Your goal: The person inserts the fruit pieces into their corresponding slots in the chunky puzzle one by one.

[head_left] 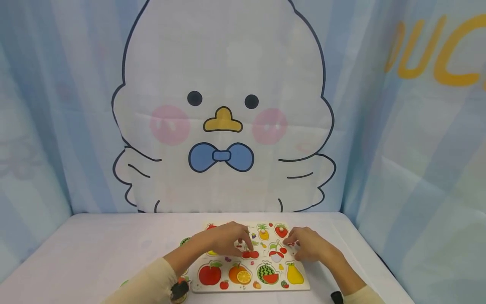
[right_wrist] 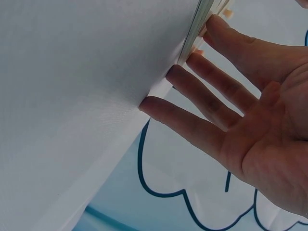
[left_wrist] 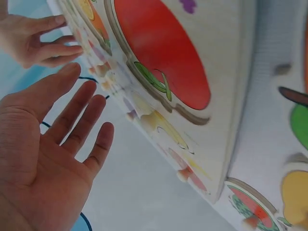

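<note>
A white fruit puzzle board (head_left: 206,289) lies on the table, with fruit pieces such as a red apple (head_left: 209,275), an orange (head_left: 239,273), a watermelon (head_left: 267,273) and a yellow pear (head_left: 295,273). My left hand (head_left: 229,238) hovers over its middle, fingertips close above a red fruit picture (head_left: 250,254). In the left wrist view that palm is bare and the fingers are loosely spread. Along the board's right side, beside the cherries (head_left: 276,253), is my right hand (head_left: 309,245). Its thumb and fingertips (right_wrist: 180,72) lie right at the board's edge, fingers nearly straight.
Loose fruit pieces lie left of the board, partly hidden by the left arm; a watermelon slice (left_wrist: 252,209) and a yellow piece (left_wrist: 294,195) show among them. A pale cloth covers the table (head_left: 95,245). Behind it hangs a curtain (head_left: 224,55) with a cartoon bird.
</note>
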### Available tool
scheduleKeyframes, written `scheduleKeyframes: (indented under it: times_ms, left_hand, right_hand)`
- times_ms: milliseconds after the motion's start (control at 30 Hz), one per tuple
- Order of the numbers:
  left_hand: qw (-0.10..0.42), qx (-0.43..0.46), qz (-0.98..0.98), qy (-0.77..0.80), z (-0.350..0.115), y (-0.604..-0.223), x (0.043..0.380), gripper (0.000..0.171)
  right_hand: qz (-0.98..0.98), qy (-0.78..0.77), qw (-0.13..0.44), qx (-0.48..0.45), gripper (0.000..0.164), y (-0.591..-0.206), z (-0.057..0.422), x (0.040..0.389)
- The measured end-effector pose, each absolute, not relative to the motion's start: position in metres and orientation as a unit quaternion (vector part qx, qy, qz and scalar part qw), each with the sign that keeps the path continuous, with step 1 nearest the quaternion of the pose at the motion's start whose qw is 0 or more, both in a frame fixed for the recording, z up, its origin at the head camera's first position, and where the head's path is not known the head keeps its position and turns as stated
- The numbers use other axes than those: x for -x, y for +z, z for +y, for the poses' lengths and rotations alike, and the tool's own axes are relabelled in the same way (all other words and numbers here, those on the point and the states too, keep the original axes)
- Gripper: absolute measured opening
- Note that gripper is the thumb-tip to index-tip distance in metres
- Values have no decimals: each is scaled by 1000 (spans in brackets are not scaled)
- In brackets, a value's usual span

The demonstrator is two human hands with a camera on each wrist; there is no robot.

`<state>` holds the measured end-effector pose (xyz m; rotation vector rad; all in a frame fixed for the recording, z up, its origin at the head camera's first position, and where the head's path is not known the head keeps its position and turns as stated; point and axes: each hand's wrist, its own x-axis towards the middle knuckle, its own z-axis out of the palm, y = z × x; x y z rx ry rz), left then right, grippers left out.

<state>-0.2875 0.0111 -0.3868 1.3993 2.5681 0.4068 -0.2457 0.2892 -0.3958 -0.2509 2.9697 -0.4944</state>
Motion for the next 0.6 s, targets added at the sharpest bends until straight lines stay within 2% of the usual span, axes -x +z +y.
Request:
scheduleKeyframes:
  times_ms: [600]
  left_hand:
    - [110, -423, 878, 196, -41, -379, 284, 22]
  right_hand:
    - [981, -166, 64, 78, 38, -394, 288, 244]
